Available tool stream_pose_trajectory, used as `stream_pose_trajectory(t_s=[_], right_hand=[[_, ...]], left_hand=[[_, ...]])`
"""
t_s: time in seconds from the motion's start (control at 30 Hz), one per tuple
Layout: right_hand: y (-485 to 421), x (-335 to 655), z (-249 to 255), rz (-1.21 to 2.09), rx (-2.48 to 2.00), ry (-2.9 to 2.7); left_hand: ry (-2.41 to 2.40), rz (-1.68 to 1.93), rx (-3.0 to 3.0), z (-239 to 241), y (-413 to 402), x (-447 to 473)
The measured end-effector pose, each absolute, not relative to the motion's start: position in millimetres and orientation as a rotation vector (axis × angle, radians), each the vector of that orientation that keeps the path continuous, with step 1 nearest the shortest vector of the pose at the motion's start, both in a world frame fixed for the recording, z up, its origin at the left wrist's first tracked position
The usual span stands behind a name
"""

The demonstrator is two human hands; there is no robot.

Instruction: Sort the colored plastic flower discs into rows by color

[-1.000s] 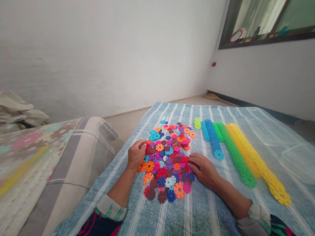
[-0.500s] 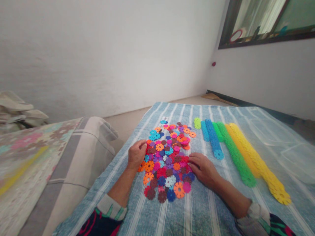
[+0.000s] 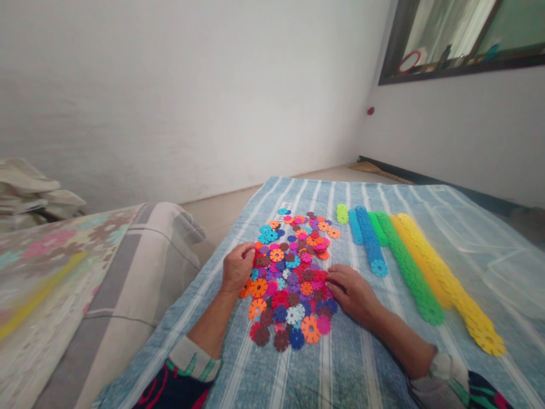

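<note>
A loose pile of flower-shaped plastic discs (image 3: pixel 293 278) in red, orange, purple, brown, pink and blue lies between my two hands. My left hand (image 3: pixel 238 267) is at the pile's upper left edge, fingers curled and tips pressed together beside red discs (image 3: pixel 259 249). At the right edge, my right hand (image 3: pixel 347 287) has its fingers bent together, tips against red and pink discs. Whatever either pinch holds is hidden by the fingers. To the right lie overlapping rows of discs: a yellow row (image 3: pixel 451 284), a green row (image 3: pixel 409 272) and a blue row (image 3: pixel 370 241).
A blue-and-white striped cloth (image 3: pixel 293 386) covers the surface under the discs. A short lime-green row (image 3: pixel 342 213) lies at the back. Clear plastic bags (image 3: pixel 489 238) rest at far right. On the left is a cloth-covered piece of furniture (image 3: pixel 128 272), with a gap between.
Both hands stay in practically the same places at the pile's edges. The whole view has shifted very slightly; no disc has visibly moved.
</note>
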State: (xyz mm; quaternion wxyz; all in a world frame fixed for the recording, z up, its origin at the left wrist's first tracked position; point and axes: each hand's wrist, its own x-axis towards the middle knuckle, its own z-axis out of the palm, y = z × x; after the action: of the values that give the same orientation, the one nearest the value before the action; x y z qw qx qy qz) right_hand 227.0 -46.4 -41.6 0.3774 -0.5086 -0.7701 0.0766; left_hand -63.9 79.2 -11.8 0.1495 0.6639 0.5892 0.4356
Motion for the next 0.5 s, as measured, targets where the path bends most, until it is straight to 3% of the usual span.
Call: stream_pose_trajectory(t_s=[0.5], right_hand=[[-45.4, 226.1, -42.2, 0.268, -1.326, -1.957]], left_hand=[[1.521, 1.286, 2.345, -15.0, 77.7, -60.1]])
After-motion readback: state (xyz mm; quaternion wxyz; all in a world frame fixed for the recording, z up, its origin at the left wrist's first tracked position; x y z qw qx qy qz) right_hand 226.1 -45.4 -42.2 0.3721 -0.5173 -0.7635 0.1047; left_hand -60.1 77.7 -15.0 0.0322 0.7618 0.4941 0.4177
